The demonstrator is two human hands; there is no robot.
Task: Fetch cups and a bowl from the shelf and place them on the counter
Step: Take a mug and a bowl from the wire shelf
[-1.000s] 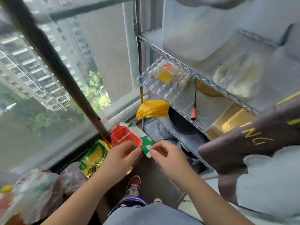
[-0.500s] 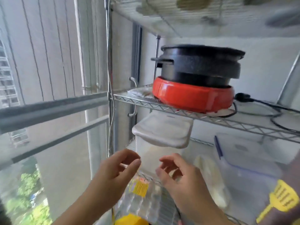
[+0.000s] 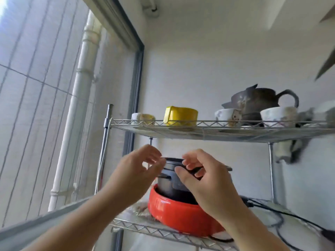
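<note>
No writing can be read on anything here. Both hands are up in front of the wire rack. The left hand (image 3: 135,175) has its fingers curled loose and holds nothing. The right hand (image 3: 208,182) is the same, loose and empty. The two hands are near each other but not touching. Behind them a black pot (image 3: 169,180) sits in a red base (image 3: 178,215).

The top shelf (image 3: 208,126) is at 12 o'clock, above the hands. On it stand a small cup (image 3: 143,119), a yellow tub (image 3: 180,115), two white cups (image 3: 227,115) (image 3: 278,116) and a dark teapot (image 3: 257,101). The shelf has a low wire edge. There is open room between the hands and the shelf.
</note>
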